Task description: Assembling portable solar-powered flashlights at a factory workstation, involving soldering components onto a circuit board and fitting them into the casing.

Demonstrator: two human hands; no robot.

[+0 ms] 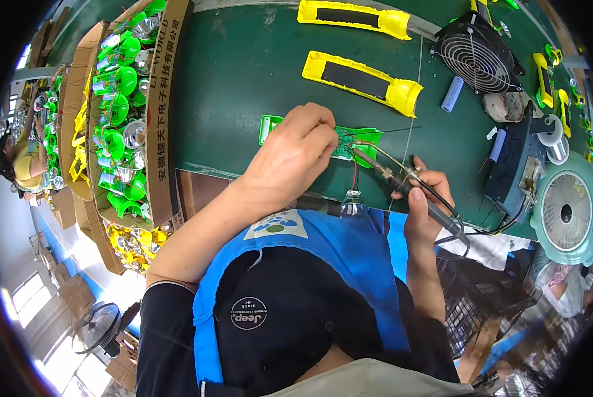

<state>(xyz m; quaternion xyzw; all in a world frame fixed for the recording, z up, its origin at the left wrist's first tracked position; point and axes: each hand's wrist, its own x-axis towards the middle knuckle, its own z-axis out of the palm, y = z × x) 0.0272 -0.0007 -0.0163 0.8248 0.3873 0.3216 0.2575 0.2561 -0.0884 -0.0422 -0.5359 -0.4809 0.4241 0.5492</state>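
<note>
A green plastic lamp housing point(268, 126) lies on the green bench in front of me, with a green circuit board point(344, 144) in it. My left hand point(293, 155) is closed over the housing's middle, fingers curled down on it and their tips hidden. In my right hand point(425, 198) is a soldering iron point(397, 182) with a thin metal tube along it. The iron's tip points at the board's right part, where thin wires meet. Red and dark wires run from there down to a small reflector lamp head point(353, 204) near the bench edge.
Two yellow shells point(359, 81) lie beyond the housing. A cardboard box point(170, 86) of green lamp parts stands left. To the right are a black fan point(475, 56), a blue cylindrical cell point(452, 94), a dark box-shaped unit point(511, 169), a wire spool point(556, 140) and a pale green fan point(566, 205).
</note>
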